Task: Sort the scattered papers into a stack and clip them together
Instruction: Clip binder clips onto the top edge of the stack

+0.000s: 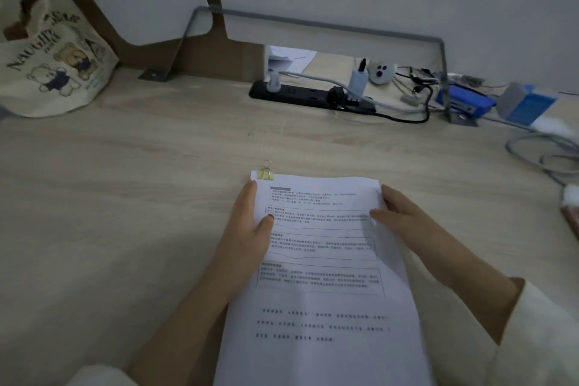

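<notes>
A stack of white printed papers [319,276] lies squared on the wooden desk in front of me. A yellow binder clip [265,173] grips its top left corner, wire handles pointing away. My left hand [250,222] holds the stack's left edge, thumb on top of the page. On the right edge, my right hand [398,213] grips the sheets with its thumb lying across the top sheet. Both forearms come in from the bottom of the view.
A cloth tote bag with bear prints [50,59] stands at the back left. A black power strip [313,97] with plugs and cables lies along the back. Blue boxes [470,100] and loose grey cables [539,150] sit at the right.
</notes>
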A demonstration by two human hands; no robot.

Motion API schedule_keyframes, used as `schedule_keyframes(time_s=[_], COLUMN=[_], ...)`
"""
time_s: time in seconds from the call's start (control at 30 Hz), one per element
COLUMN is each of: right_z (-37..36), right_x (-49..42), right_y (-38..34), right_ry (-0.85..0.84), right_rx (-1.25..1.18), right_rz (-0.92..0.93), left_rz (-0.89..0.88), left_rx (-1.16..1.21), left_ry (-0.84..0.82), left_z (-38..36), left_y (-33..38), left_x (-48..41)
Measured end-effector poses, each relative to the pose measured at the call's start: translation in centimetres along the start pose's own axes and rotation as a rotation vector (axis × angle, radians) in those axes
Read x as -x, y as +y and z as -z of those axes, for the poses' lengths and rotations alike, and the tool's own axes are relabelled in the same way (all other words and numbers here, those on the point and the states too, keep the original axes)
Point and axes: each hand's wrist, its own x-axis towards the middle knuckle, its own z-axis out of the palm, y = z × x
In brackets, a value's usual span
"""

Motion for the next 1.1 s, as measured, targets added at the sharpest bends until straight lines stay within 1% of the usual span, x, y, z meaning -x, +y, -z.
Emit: schedule_keyframes(time_s=[0.1, 0.17, 0.23, 0.3, 0.37, 0.5, 0.6, 0.7, 0.73, 0.8, 0.87, 0.97, 1.1], right_z=[0.2, 0.8, 1.6, 1.6, 0.5, -3.7, -6.9, -8.4, -8.5, -8.3, -7.7, -7.0, -6.8], right_x=[-0.1, -0.1, -1.1, -2.3, -3.9, -7.3, -9.7, -11.3, -11.7, -12.2, -12.4, -12.9, -13.7], right_y=[-0.4, -1.4, -2.2, -4.0, -5.9, -9.5, -10.5, -10.6, -10.5, -10.3, -10.2, -10.1, -9.5], right_ry=[-0.030, 0.012, 0.094, 0.091, 0.017, -0.177, -0.253, -0.255, -0.270, -0.332, -0.391, -0.448, -0.533], right_rx=[0.011, 0.028, 0.123, 0.198, 0.253, 0.352, 0.404, 0.499, 0.488, 0.383, 0.279, 0.183, 0.085], right_rz=[-0.008, -0.004, 0.025, 0.064, 0.107, 0.201, 0.224, 0.223, 0.209, 0.171, 0.152, 0.138, 0.045], left_rz=[0.028, 0.058, 0.095, 0.152, 0.229, 0.394, 0.411, 0.415, 0.415, 0.395, 0.374, 0.382, 0.377], left_rx=[0.016, 0.024, 0.077, 0.135, 0.171, 0.207, 0.172, 0.113, 0.102, 0.082, 0.092, 0.129, 0.192], left_ry=[0.000, -0.019, -0.033, -0.003, 0.019, -0.032, -0.075, -0.101, -0.115, -0.124, -0.102, -0.063, -0.023], left_z=[0.2, 0.9, 1.9, 2.7, 3.6, 4.7, 5.1, 5.1, 5.0, 4.9, 4.8, 4.5, 3.6], left_y=[-0.2, -0.4, -0.2, 0.3, 0.2, 0.5, 0.8, 1.0, 0.9, 0.8, 0.7, 0.3, -0.4], left_x=[-0.4, -1.0, -1.7, -2.4, -3.3, -4.8, -5.9, -6.9, -7.1, -7.3, -7.3, -7.0, -6.3])
